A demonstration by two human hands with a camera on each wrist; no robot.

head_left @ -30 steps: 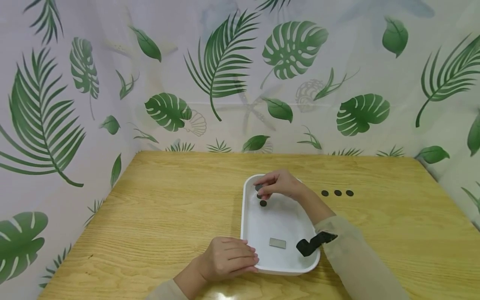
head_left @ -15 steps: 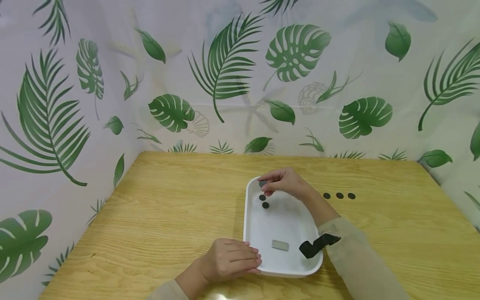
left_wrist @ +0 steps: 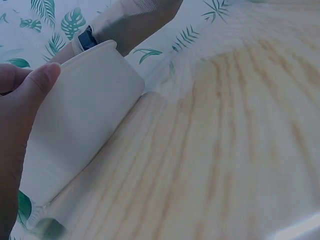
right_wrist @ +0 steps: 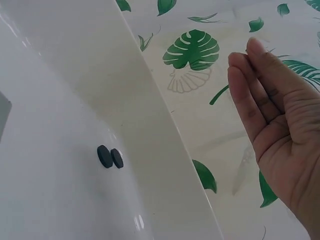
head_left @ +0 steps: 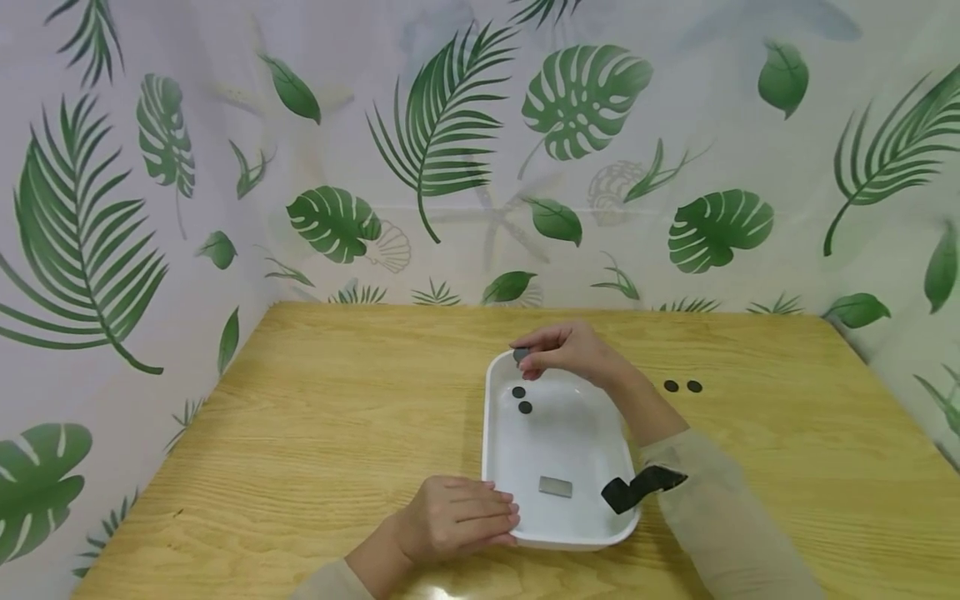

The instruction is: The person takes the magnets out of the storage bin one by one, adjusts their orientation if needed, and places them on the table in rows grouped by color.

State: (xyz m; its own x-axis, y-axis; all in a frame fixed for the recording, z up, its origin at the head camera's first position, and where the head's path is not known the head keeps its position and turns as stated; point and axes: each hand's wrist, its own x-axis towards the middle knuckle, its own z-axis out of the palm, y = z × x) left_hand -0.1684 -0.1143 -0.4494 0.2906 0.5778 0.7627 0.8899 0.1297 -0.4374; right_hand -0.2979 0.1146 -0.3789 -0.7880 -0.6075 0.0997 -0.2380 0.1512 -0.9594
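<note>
In the head view my right hand (head_left: 566, 354) pinches a small dark disc (head_left: 521, 355) over the far left corner of the white plastic tray (head_left: 486, 433). The right wrist view shows the same hand (right_wrist: 275, 105) with thumb and fingertips together, the disc hidden behind them. My left hand (head_left: 457, 517) grips the tray's near left rim, fingers reaching over the edge; its thumb (left_wrist: 45, 75) lies against the rim in the left wrist view. Inside the tray, two black discs (head_left: 525, 407) lie close together at the far left, and a grey rectangular bar (head_left: 556, 487) lies near the front.
Two more black discs (head_left: 683, 386) lie in a row on the wooden table (head_left: 337, 400), right of the tray. A black wrist strap (head_left: 643, 489) on the right sleeve overhangs the tray's right wall. A leaf-printed sheet (head_left: 450, 167) stands behind the table.
My right hand has risen from the discs on the tray floor to the far rim, still pinching its disc. The right forearm now covers one table disc. My left hand stays put.
</note>
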